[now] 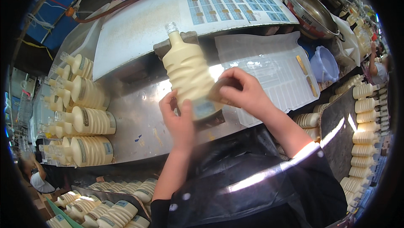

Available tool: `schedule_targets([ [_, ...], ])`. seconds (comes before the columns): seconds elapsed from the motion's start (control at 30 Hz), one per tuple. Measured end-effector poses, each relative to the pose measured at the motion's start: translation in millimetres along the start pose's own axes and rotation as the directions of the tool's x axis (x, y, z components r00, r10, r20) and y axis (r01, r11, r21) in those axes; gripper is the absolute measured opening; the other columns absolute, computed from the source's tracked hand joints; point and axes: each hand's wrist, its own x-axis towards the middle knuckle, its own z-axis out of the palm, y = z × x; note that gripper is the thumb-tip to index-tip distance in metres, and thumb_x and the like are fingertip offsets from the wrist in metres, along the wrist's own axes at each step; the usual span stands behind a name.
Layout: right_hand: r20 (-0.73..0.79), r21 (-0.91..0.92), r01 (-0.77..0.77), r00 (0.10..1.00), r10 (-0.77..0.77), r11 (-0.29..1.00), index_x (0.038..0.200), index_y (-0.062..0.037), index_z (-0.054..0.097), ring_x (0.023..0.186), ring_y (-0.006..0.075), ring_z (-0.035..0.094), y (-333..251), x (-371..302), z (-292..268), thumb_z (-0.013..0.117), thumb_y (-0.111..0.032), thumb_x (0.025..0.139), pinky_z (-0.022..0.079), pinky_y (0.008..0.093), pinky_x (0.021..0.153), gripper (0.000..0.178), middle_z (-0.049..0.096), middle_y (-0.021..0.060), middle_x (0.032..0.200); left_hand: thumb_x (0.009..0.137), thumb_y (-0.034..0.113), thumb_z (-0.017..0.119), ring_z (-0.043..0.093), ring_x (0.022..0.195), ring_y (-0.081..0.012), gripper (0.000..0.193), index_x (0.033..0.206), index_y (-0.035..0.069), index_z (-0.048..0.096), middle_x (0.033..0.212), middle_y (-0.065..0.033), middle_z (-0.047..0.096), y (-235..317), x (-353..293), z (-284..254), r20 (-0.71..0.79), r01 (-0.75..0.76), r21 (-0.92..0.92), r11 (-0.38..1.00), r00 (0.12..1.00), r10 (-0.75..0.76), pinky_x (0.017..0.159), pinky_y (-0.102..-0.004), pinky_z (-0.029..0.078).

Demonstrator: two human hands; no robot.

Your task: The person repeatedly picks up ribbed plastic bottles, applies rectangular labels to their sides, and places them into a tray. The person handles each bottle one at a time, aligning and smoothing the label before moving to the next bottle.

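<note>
Steel bench (pixel 139 118), ribbed cream bottle (pixel 187 70) mid-surface, both hands (pixel 210 106) gripping; bottles (pixel 86 120) crowd left edge

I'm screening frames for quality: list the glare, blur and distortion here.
Head view: glare streaks the steel table beside the cream bottle; the right hand is slightly motion-blurred; the sheet of blue labels and table edges bow from fisheye, with black vignette corners.

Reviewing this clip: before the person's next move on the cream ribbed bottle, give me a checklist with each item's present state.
1. Ribbed bottle lies in the dark cradle: ok.
2. Left hand steadies the bottle's lower end: ok.
3. Right hand presses a brownish pad to the bottle's side: ok.
4. Blue label sits flat: cannot tell, blurred.
5. Bottle's neck capped: cannot tell.
6. Label sheet lies on the bench behind: ok.
</note>
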Motion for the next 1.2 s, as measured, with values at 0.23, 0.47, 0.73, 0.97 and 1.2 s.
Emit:
schedule_targets([
  [0.23, 0.262, -0.726, 0.623, 0.643, -0.72, 0.292, 0.107, -0.0048, 0.064, 0.081, 0.0325, 0.066, -21.9, -9.5, 23.3, 0.075, -0.008, 0.075, 0.052, 0.0405, 0.069, 0.034, 0.065, 0.0127, 0.093, 0.104, 0.006, 0.055, 0.059, 0.108, -0.0136, 0.028, 0.131, 0.0, 0.058, 0.119, -0.0081, 0.064, 5.8, 2.7, -8.2, 0.027, 0.094, -0.268, 0.959, 0.996, -0.09, 0.1, -0.0307, 0.048],
  [0.47, 0.556, -0.67, 0.742, 0.474, -0.682, -0.03, 0.09, 0.0002, 0.066, 0.079, 0.0195, 0.062, -15.2, -34.5, 58.7, 0.063, -0.013, 0.077, 0.047, 0.0315, 0.067, 0.018, 0.061, 0.0089, 0.085, 0.107, 0.011, 0.046, 0.062, 0.117, -0.0205, 0.032, 0.132, -0.003, 0.06, 0.129, -0.0136, 0.065, 1.9, 6.3, -18.2, 0.1, 0.184, -0.411, 0.893, 0.983, -0.156, 0.101, -0.0343, 0.05],
  [0.73, 0.404, -0.748, 0.654, 0.586, -0.702, 0.114, 0.094, -0.0062, 0.062, 0.064, 0.0195, 0.06, -2.0, -28.2, 60.1, 0.065, -0.014, 0.081, 0.046, 0.0321, 0.057, 0.016, 0.057, 0.0047, 0.074, 0.11, 0.027, 0.037, 0.058, 0.122, -0.0277, 0.044, 0.135, -0.004, 0.054, 0.133, -0.017, 0.06, -1.1, 8.1, -16.2, 0.112, 0.117, -0.276, 0.954, 0.99, -0.089, 0.107, -0.0416, 0.045],
  [0.97, 0.038, -0.695, 0.359, 0.883, -0.467, 0.622, 0.114, -0.0066, 0.054, 0.056, 0.0334, 0.064, -0.5, -32.4, 41.6, 0.065, -0.017, 0.094, 0.05, 0.0425, 0.051, 0.026, 0.063, 0.0109, 0.066, 0.106, 0.037, 0.043, 0.044, 0.135, -0.0276, 0.058, 0.149, -0.001, 0.03, 0.147, -0.0174, 0.042, -0.3, -6.6, 8.1, 0.092, 0.049, -0.245, 0.968, 0.995, -0.027, 0.114, -0.0431, 0.036],
  [1.2, -0.192, -0.692, 0.001, 0.964, -0.186, 0.722, 0.121, -0.0112, 0.055, 0.071, 0.04, 0.07, 23.4, -28.4, 0.8, 0.062, -0.034, 0.097, 0.054, 0.0481, 0.065, 0.033, 0.069, 0.0168, 0.073, 0.088, 0.015, 0.058, 0.042, 0.135, -0.0327, 0.07, 0.149, -0.005, 0.028, 0.145, -0.0216, 0.039, -4.3, -9.5, 4.4, 0.091, -0.077, 0.12, 0.99, 0.994, 0.067, 0.118, -0.0457, 0.03],
])
